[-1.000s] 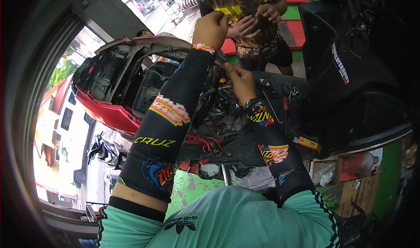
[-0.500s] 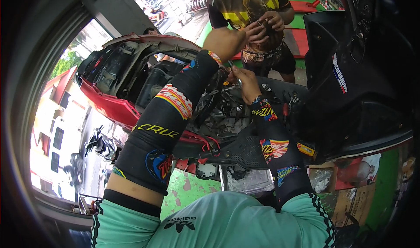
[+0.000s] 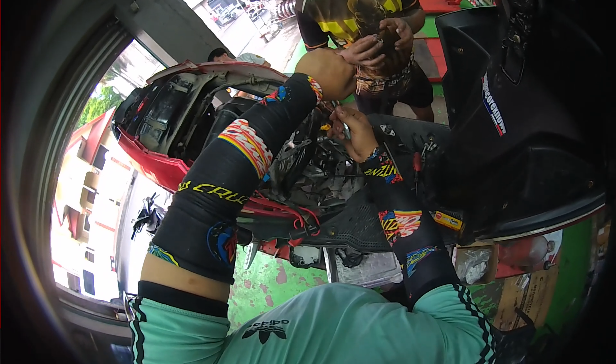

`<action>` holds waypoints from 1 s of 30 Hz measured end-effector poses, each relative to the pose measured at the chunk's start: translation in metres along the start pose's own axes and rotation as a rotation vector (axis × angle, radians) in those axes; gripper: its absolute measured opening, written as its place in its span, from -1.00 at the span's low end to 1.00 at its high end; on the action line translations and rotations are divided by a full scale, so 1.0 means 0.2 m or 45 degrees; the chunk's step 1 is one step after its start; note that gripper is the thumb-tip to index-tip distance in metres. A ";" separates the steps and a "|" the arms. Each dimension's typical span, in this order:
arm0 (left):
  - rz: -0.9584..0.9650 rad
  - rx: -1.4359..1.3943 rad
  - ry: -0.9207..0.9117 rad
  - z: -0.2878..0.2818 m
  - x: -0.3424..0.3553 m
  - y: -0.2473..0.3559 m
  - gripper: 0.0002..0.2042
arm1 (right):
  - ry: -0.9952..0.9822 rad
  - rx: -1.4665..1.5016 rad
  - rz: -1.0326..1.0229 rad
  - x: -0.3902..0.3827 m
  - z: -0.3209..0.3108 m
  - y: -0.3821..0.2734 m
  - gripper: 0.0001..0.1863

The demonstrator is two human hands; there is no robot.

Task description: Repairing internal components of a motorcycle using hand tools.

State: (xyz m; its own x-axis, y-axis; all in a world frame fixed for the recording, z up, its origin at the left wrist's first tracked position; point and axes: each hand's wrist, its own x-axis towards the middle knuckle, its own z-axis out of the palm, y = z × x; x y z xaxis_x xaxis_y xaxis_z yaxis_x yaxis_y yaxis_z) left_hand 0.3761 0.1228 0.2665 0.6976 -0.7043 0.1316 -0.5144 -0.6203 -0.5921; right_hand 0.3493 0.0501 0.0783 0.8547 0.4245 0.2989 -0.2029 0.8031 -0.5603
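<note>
A red and black motor scooter point(image 3: 151, 165) stretches across in front of me, its seat area uncovered and its dark inner parts point(image 3: 321, 178) exposed in the middle. My left hand point(image 3: 324, 72) is raised and bent at the wrist above those parts; its fingers are hidden behind the back of the hand. Just below and to the right, my right hand point(image 3: 356, 133) is closed around a shiny metal tool point(image 3: 347, 132), of which only a short length shows. Both hands are close together over the exposed parts.
Across the scooter, another person point(image 3: 359, 17) stands with both hands together around a small thing. A screwdriver with a red handle point(image 3: 417, 162) and a yellow box point(image 3: 448, 220) lie on the scooter. Below are a metal tray point(image 3: 369, 268) and cardboard boxes point(image 3: 526, 296).
My left hand has shifted slightly left and down, its wrist bending further. My right hand has turned and moved a little left, showing more of the metal tool. The view has tilted slightly.
</note>
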 end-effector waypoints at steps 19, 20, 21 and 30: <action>0.406 -0.004 -0.064 0.09 0.08 -0.11 -0.67 | 0.409 -0.070 -0.137 0.00 0.07 0.03 -0.71; 0.429 -0.021 -0.076 0.10 0.09 -0.11 -0.66 | 0.436 -0.067 -0.137 0.00 0.08 0.03 -0.71; 0.454 -0.039 -0.087 0.11 0.10 -0.12 -0.66 | 0.444 -0.066 -0.142 0.00 0.08 0.04 -0.71; 0.560 -0.132 -0.074 0.19 0.19 -0.16 -0.64 | 0.586 0.015 -0.161 0.01 0.12 0.04 -0.65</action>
State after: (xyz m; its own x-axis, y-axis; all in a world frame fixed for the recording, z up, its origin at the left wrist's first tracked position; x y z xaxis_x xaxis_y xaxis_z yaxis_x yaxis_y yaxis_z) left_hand 0.4374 0.1286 0.2602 0.4267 -0.8899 -0.1611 -0.8133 -0.2997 -0.4987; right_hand 0.3372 0.0677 0.0934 0.9953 0.0957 -0.0107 -0.0868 0.8424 -0.5318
